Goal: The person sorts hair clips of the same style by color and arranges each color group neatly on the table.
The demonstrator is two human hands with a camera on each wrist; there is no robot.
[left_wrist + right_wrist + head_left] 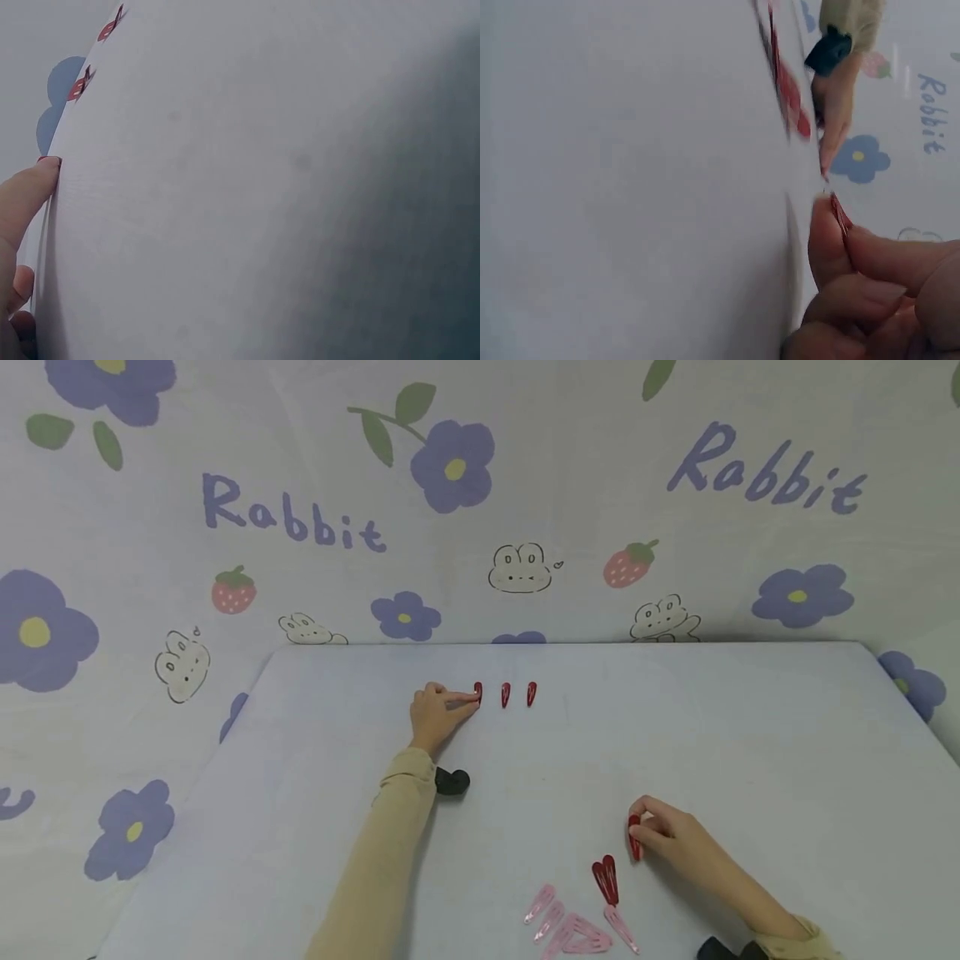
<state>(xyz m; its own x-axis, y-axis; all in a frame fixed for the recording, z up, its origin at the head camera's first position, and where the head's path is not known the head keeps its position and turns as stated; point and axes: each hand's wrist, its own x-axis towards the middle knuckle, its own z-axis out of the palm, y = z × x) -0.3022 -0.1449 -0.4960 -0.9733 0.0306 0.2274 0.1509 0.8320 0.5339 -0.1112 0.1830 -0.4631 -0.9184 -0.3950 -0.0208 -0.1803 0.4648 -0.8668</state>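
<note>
At the far side of the table, my left hand (pixel 437 714) has its thumb and index fingertip at a red snap hair clip (pixel 477 692), pinching its edge. This clip is the left one of a row, with two more red hair clips (pixel 506 695) (pixel 532 694) standing apart to its right. Nearer the front, my right hand (pixel 678 839) pinches another red hair clip (pixel 635 837) between thumb and index finger; the right wrist view shows this clip (pixel 841 214) edge-on. Left of that hand lie two red hair clips (pixel 605 878), touching each other.
Several pink hair clips (pixel 552 920) lie in a loose group at the front edge of view; one pink clip (pixel 621 928) touches the red pair. The white table (pixel 360 693) meets a printed cloth (pixel 585 502) at its back edge. Dark wrist cameras (pixel 452 782) sit at both sleeves.
</note>
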